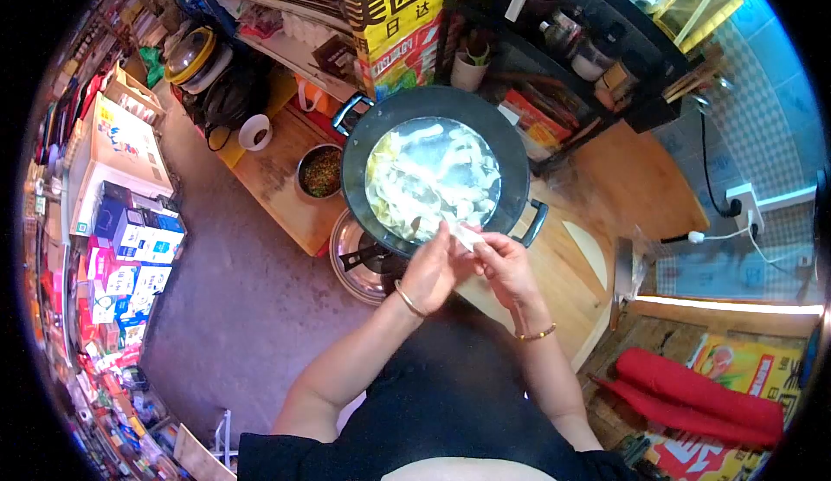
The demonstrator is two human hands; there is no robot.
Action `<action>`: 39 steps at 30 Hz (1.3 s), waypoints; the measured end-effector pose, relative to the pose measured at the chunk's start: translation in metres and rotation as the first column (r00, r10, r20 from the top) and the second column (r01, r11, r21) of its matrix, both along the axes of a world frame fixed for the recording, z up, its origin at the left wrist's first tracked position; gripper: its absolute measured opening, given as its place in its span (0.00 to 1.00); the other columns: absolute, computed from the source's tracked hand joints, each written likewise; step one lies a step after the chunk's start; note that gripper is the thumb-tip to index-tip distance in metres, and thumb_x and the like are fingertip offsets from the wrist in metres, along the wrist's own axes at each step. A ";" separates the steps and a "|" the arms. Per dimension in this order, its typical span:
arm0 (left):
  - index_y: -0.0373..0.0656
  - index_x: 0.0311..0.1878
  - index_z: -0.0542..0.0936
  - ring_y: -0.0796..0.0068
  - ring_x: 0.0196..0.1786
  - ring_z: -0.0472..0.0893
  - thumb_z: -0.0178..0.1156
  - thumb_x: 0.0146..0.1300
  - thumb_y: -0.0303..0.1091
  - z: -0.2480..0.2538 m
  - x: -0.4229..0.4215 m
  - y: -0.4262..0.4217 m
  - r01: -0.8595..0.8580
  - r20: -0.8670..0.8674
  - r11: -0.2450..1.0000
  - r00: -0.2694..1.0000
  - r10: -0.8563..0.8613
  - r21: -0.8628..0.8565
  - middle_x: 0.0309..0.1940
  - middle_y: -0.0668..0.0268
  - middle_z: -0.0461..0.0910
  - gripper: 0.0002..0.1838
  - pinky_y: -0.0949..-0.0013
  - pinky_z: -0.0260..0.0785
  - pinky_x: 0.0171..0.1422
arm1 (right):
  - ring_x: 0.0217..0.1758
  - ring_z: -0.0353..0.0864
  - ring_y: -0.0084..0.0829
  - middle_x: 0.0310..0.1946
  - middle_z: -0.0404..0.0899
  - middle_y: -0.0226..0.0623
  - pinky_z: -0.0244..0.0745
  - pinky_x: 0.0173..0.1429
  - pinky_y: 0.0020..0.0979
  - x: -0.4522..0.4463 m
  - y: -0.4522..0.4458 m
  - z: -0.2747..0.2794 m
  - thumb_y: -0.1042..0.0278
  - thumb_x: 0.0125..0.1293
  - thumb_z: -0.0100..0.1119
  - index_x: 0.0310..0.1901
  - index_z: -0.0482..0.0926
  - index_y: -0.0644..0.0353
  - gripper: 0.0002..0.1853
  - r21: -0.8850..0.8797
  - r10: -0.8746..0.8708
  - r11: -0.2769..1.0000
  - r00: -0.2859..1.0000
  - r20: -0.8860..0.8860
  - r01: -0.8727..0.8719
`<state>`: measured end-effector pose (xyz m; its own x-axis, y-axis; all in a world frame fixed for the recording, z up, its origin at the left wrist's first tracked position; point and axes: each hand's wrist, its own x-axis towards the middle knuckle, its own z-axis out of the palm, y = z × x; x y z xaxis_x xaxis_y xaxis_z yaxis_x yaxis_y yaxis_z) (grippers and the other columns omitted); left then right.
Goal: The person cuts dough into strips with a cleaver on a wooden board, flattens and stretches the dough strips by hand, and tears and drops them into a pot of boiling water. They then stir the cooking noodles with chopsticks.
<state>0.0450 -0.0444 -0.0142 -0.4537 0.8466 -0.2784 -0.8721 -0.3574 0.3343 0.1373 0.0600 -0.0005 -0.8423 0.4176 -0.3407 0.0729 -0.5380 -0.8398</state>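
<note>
And here are both hands, up close together over the near rim of the black pot (350, 169), around its 5 o'clock. The right hand (505, 266) pinches a pale, flat strip (467, 237) between thumb and fingers, while the left hand (430, 265) has its fingertips drawn in at the other end. That strip slants, long axis roughly from 10 to 4 o'clock, its upper end pointing toward 10. Inside the pot, pale pieces (394, 208) crowd the liquid at 7 o'clock! Handles stand at 10 and 4, a filled bowl (302, 189) sits at 9, and a lid (343, 237) lies near 7.
</note>
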 end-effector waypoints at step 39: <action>0.32 0.44 0.72 0.73 0.35 0.78 0.43 0.66 0.30 0.000 -0.033 -0.002 -0.677 -0.931 0.659 0.349 -0.102 -0.327 0.31 0.59 0.78 0.12 0.73 0.72 0.44 | 0.39 0.74 0.30 0.39 0.72 0.40 0.70 0.46 0.26 0.153 0.140 -0.072 0.73 0.57 0.53 0.49 0.71 0.61 0.16 0.909 -0.571 0.371 0.818 0.062 0.190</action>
